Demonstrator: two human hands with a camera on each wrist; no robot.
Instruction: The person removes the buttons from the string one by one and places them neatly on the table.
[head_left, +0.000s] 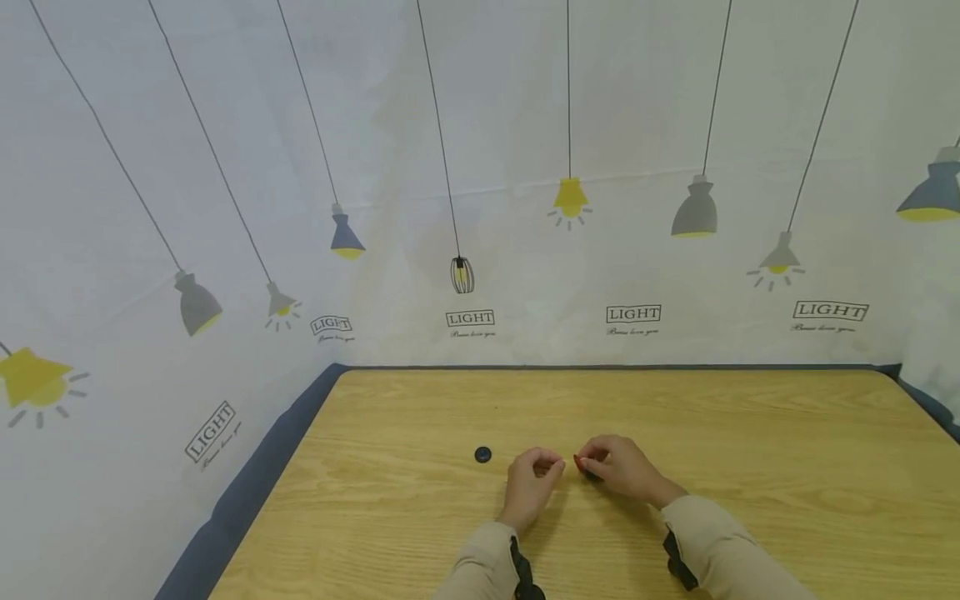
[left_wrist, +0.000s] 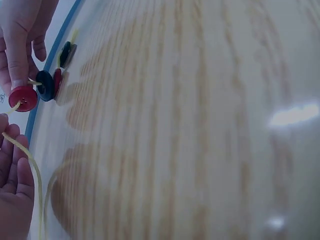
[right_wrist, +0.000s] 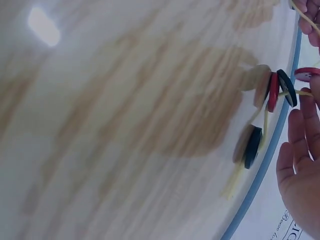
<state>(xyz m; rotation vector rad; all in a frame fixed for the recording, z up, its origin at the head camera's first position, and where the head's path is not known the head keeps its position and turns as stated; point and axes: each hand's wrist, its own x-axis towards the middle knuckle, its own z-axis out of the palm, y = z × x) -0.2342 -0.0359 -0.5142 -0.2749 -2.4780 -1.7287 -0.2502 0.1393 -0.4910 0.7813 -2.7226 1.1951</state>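
Observation:
My right hand (head_left: 624, 468) pinches a round red button (left_wrist: 23, 98) by its edge, with a yellow cord (left_wrist: 33, 159) passing through its holes. Facing it, my left hand (head_left: 531, 487) pinches the cord between thumb and fingertips, just short of the button. Behind the held button, a dark button (right_wrist: 286, 87) and a second red button (right_wrist: 272, 92) sit close together on the cord. Farther along the same cord, another dark button (right_wrist: 253, 147) stands near the cord's end at the tabletop. In the head view, my right fingers mostly hide the strung buttons.
A loose dark button (head_left: 483, 454) lies on the wooden table (head_left: 390, 508), left of my left hand. White cloth (head_left: 510, 108) printed with hanging lamps rises behind the table and along its sides. Each sleeve has a dark wrist strap (head_left: 525, 575).

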